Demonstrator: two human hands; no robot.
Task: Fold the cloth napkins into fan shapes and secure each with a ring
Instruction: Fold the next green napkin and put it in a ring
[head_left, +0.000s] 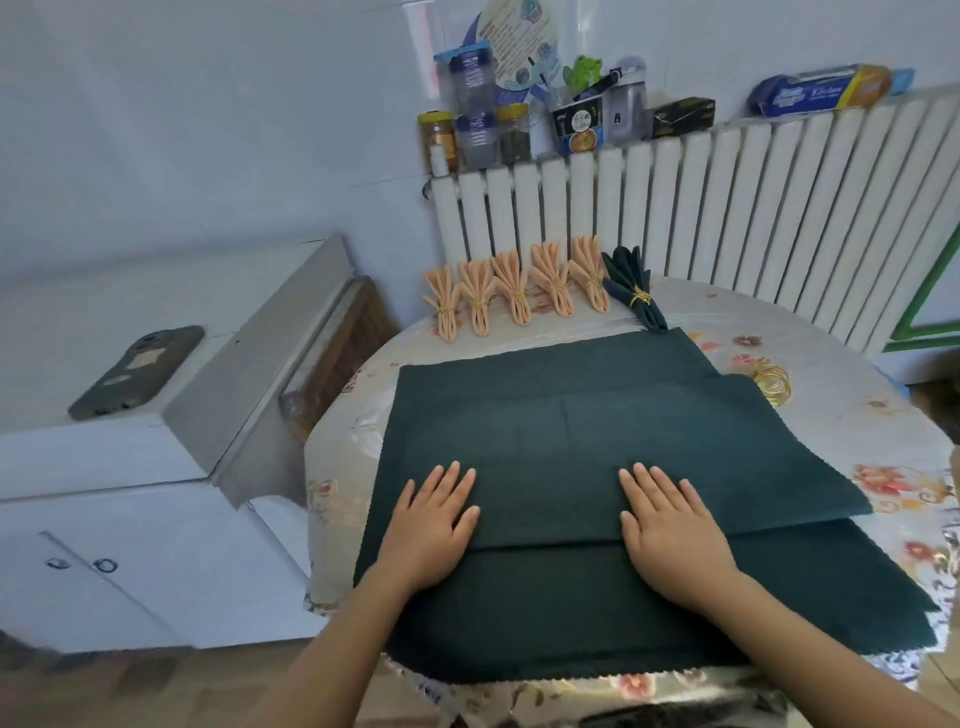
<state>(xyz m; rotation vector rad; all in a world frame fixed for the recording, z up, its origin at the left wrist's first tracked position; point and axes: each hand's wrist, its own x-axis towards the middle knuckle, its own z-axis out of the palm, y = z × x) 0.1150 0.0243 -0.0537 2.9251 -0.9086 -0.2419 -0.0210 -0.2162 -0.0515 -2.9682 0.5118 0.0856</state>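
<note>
Both hands lie flat and open, holding nothing: the left hand (434, 525) and right hand (670, 530) press a folded dark green napkin (571, 441) near the table's (831, 415) front edge. Gold rings (772, 383) lie at its right edge.

Dark green napkin (597, 447) lies flat, near edge folded over; five peach fans (514, 293) and one green fan (631, 291), ringed, lie behind; gold rings (772, 383) lie right.
</note>
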